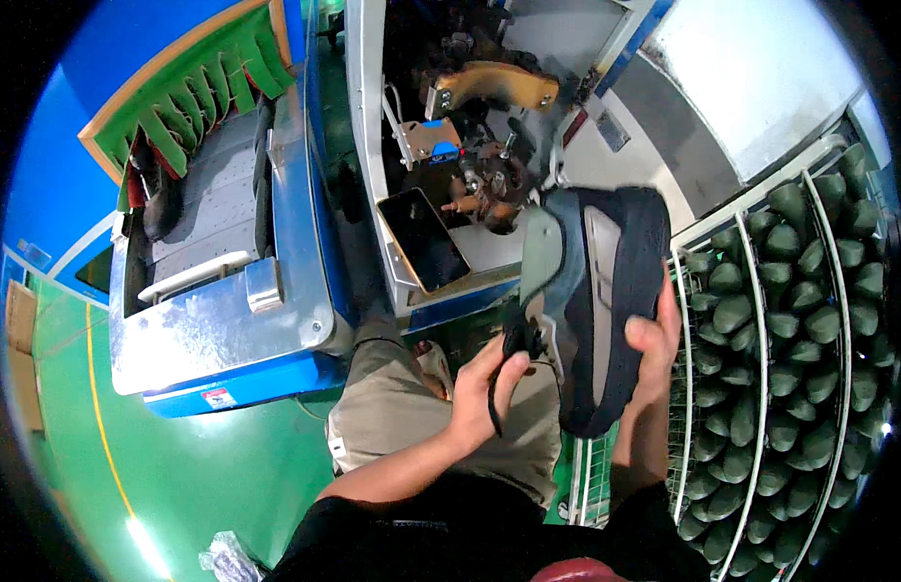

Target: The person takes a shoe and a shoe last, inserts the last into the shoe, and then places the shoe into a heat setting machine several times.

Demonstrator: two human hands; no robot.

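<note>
A sports shoe [577,281] with a dark sole and a grey-green and black upper is tilted on its side in front of me. My right hand [654,354] grips it along the sole, thumb laid against the black and beige underside. My left hand [484,388] is closed at the lacing side, thumb and fingers pinching a black lace [494,403] that hangs down. The shoe's opening is turned away from view.
Ahead is an open machine [489,175] with metal parts; a phone [423,238] leans on its front edge. On the left stands a conveyor [213,325] with green curtain flaps and a dark shoe inside. A wire rack [751,369] of dark shoe lasts fills the right.
</note>
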